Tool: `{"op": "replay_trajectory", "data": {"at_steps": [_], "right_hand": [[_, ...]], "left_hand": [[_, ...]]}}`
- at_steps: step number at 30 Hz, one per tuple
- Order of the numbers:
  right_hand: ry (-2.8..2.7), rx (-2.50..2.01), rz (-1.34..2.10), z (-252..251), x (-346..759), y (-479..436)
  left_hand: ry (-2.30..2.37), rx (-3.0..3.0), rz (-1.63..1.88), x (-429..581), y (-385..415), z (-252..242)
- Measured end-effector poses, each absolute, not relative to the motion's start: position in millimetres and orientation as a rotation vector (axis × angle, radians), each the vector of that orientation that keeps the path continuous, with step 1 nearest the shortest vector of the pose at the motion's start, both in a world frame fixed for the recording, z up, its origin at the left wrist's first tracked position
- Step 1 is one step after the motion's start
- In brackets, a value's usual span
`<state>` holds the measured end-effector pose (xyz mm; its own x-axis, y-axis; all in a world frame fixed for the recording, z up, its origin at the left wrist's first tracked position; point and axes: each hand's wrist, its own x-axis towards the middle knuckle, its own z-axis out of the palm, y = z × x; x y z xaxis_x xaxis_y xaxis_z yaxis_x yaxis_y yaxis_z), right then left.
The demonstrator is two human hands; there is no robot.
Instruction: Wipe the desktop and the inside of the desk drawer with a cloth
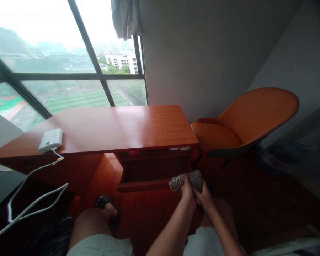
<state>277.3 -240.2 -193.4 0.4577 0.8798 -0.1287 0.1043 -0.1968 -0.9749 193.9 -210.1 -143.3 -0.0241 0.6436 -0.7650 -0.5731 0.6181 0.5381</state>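
Note:
A bunched cloth (176, 183), patterned in brown and pale tones on one end and plain grey on the other, is gripped in front of my right knee. My left hand (187, 192) is closed round its middle. Against the grey end, my right hand (204, 196) is closed too, close beside the left. Just beyond the cloth, a wooden drawer (144, 186) stands pulled out below the desk; its dark inside shows no contents that I can make out.
The reddish desk (125, 124) carries a white power strip (52, 139) whose white cable (29, 209) loops down at the left. An orange chair (258, 117) stands right of the desk. Several small pale items lie in the shelf above the drawer. A black plastic bag (50, 234) is at lower left.

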Motion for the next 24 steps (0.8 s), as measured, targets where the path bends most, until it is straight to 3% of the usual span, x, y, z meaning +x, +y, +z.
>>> {"op": "replay_trajectory", "data": {"at_steps": [4,10,18,21,24], "right_hand": [[-0.947,-1.836,0.791,-206,282,-236],[-0.883,-1.757,0.794,-204,274,-235],[-0.889,-1.768,0.798,-190,260,-257],[-0.957,-1.836,0.541,-191,257,-259],[-1.092,-1.867,0.011,-189,253,-261]], "left_hand": [[1.192,0.07,0.901,194,-216,-139],[1.205,0.379,0.587,118,-235,-137],[1.486,1.429,1.067,-33,-223,-89],[1.755,1.782,0.75,-74,-222,-84],[1.819,2.286,0.299,-92,-226,-89]]}}
